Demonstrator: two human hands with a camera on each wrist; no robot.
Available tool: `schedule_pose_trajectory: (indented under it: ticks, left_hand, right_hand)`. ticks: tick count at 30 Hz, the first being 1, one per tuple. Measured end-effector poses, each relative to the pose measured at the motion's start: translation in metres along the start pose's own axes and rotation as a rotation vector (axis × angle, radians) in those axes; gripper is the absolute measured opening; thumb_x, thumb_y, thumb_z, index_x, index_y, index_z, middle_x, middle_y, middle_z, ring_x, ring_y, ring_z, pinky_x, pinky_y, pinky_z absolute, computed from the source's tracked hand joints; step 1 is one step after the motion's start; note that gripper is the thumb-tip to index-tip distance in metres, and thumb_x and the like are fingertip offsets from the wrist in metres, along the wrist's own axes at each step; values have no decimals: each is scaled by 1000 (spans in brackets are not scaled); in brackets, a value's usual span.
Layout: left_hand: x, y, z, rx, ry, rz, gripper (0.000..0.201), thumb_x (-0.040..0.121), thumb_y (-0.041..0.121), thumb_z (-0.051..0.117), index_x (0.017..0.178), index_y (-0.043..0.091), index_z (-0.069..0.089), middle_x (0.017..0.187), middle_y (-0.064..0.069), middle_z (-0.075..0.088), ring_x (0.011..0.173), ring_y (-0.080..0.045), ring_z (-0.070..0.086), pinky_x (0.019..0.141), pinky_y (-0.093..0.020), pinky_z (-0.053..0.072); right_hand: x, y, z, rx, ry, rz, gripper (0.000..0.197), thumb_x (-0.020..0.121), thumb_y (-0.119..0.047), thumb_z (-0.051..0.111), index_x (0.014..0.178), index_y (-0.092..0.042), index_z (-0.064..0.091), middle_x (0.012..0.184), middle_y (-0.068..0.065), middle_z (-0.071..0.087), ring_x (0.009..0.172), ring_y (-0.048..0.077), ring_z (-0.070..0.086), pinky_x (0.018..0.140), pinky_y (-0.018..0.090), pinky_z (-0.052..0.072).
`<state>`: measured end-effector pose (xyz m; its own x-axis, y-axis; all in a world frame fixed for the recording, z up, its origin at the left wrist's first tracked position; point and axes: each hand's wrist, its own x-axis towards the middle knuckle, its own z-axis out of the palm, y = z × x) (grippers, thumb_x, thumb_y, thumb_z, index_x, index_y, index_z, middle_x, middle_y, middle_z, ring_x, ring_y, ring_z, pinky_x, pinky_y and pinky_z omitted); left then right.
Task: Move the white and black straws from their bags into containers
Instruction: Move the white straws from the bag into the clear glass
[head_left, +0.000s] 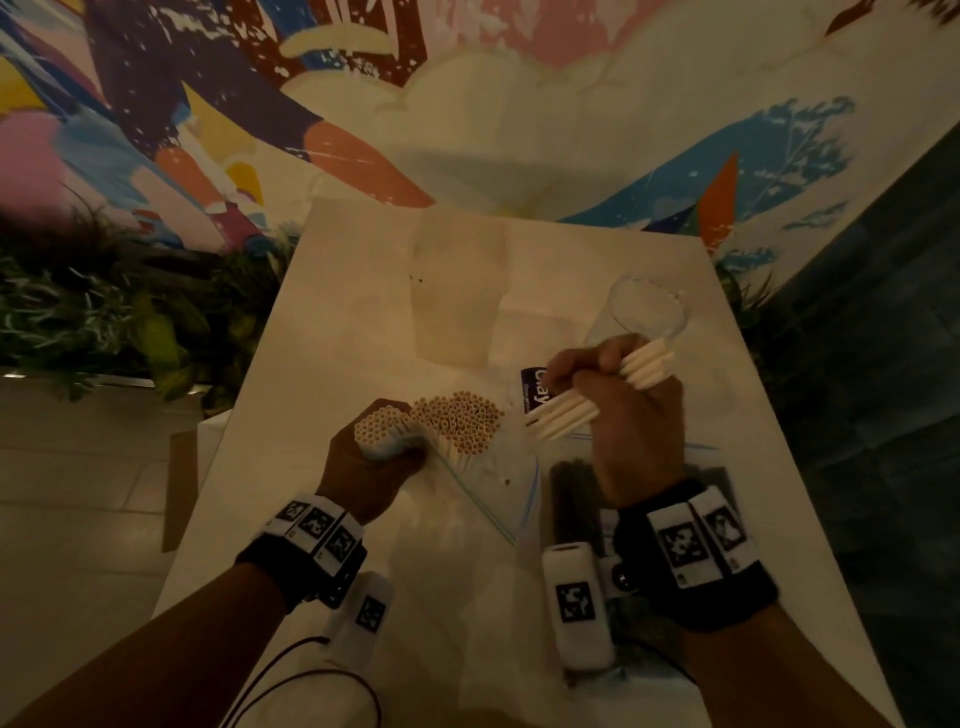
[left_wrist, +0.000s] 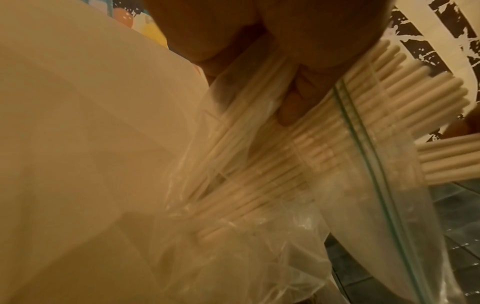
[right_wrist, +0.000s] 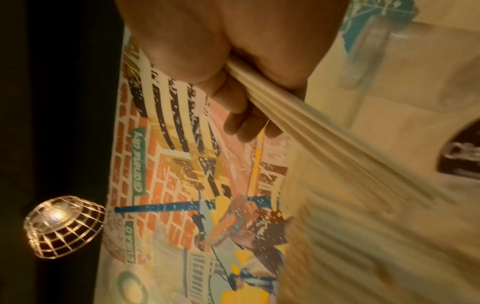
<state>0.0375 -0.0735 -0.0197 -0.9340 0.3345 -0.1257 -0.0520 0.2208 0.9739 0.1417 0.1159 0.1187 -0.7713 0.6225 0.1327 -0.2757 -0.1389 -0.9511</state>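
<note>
My left hand (head_left: 374, 457) grips a clear zip bag (head_left: 493, 493) full of white straws (head_left: 457, 421), held upright on the table with the open ends facing up. In the left wrist view the fingers (left_wrist: 293, 102) press the bag (left_wrist: 363, 205) round the white straws (left_wrist: 259, 185). Just right of the bag, my right hand (head_left: 623, 410) is lifted and grips a small bunch of white straws (head_left: 647, 364) in its fist (right_wrist: 233, 98). A clear glass (head_left: 649, 312) stands just beyond that hand. A bag of black straws (head_left: 576, 499) lies under my right wrist.
The white table (head_left: 519, 623) is narrow, with floor on both sides. A dark labelled item (head_left: 535, 389) lies between the hands. A faint translucent container (head_left: 457, 291) stands further back. Plants (head_left: 104, 322) and a painted wall (head_left: 467, 104) lie beyond.
</note>
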Motion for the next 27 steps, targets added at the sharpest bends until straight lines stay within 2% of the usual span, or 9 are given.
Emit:
schedule_pose_trajectory:
  ticks: [3, 7, 11, 14, 16, 18, 23, 25, 27]
  left_hand:
    - [-2, 5, 0, -38, 9, 21, 35, 70, -6, 76, 103, 1, 66, 102, -17, 67, 93, -27, 65, 82, -39, 53]
    - [-3, 7, 0, -13, -12, 76, 30, 71, -6, 74, 97, 6, 67, 95, -2, 68, 85, -3, 65, 77, -25, 50]
    - [-3, 5, 2, -13, 23, 44, 28, 72, -6, 74, 98, 2, 67, 96, -13, 67, 89, -24, 64, 79, -31, 50]
    - [-4, 5, 3, -33, 23, 55, 28, 72, -8, 73, 97, 3, 66, 93, -9, 67, 88, -22, 64, 76, -24, 53]
    - [-5, 6, 2, -32, 23, 60, 26, 71, -9, 73, 95, 2, 67, 89, -4, 67, 84, -17, 65, 73, -18, 53]
    - [-5, 6, 2, -42, 21, 74, 25, 71, -10, 72, 95, -1, 67, 90, -6, 67, 81, -12, 66, 73, -19, 53]
    - [-6, 10, 3, -73, 14, 104, 30, 71, -13, 72, 96, 1, 66, 96, -14, 67, 89, -18, 65, 78, -20, 54]
    - [-6, 10, 3, -74, 5, 111, 32, 71, -13, 71, 99, 1, 65, 97, -11, 67, 88, -12, 66, 79, -20, 53]
    - [-6, 10, 3, -72, 1, 109, 32, 71, -13, 71, 98, 3, 65, 96, -9, 67, 84, -2, 66, 77, -16, 53]
  right_hand:
    - [15, -36, -8, 27, -7, -123, 36, 75, 21, 38, 72, -14, 38, 64, 4, 64, 68, 24, 60, 71, 36, 52]
    - [57, -60, -26, -9, 45, -358, 35, 71, 20, 40, 72, -15, 40, 64, -1, 63, 70, 26, 60, 78, 43, 50]
    - [110, -59, -52, -138, 235, -504, 28, 72, 16, 49, 70, -12, 47, 68, -3, 66, 74, 24, 64, 79, 41, 53]
    - [137, -46, -65, -300, 331, -432, 18, 75, 11, 53, 80, -6, 57, 78, 5, 67, 73, 7, 65, 76, 25, 51]
    - [146, -28, -73, -434, 380, -265, 15, 80, 1, 58, 82, -12, 64, 80, -2, 65, 69, -1, 61, 72, 17, 50]
    - [150, -9, -82, -529, 404, -125, 9, 83, -11, 62, 81, -18, 66, 78, -7, 63, 68, 3, 59, 70, 18, 51]
    - [163, 18, -97, -742, 397, -22, 6, 75, -26, 61, 77, -22, 65, 85, -1, 68, 83, 18, 63, 86, 33, 52]
    - [169, 25, -103, -787, 412, 33, 37, 72, -40, 48, 83, -11, 68, 86, 7, 72, 84, 21, 66, 86, 36, 51]
    - [166, 27, -102, -841, 442, 54, 63, 74, -56, 40, 97, -3, 67, 98, 16, 71, 96, 30, 64, 91, 39, 47]
